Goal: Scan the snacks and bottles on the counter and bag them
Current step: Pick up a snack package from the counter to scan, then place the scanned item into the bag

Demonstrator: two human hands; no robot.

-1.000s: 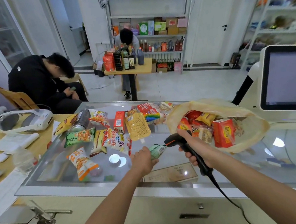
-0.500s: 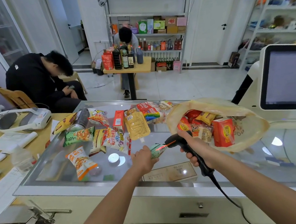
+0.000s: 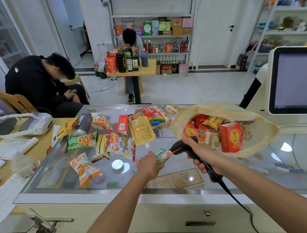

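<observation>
"Red line of light across that little green packet. Is that one being scanned?"

"I'd say so. The left hand has its fingers curled round the packet and holds it just above the glass desk. The right hand is wrapped round the handle of the black scanner, whose nose is nearly touching the wrapper."

"And the bag?"

"The plastic bag lies open on the desk just beyond the right hand, with several cartons and packets in it. By my reckoning they're partway through. A spread of snacks, a yellow pouch and a dark can on its side are waiting further left."

"So what comes next?"

"Once it registers, I'd guess the left hand must carry the packet across to the bag's mouth and let go. The scanner sits between them, so the right hand may need to give room. I can't tell from the screen whether the scan has registered."
</observation>
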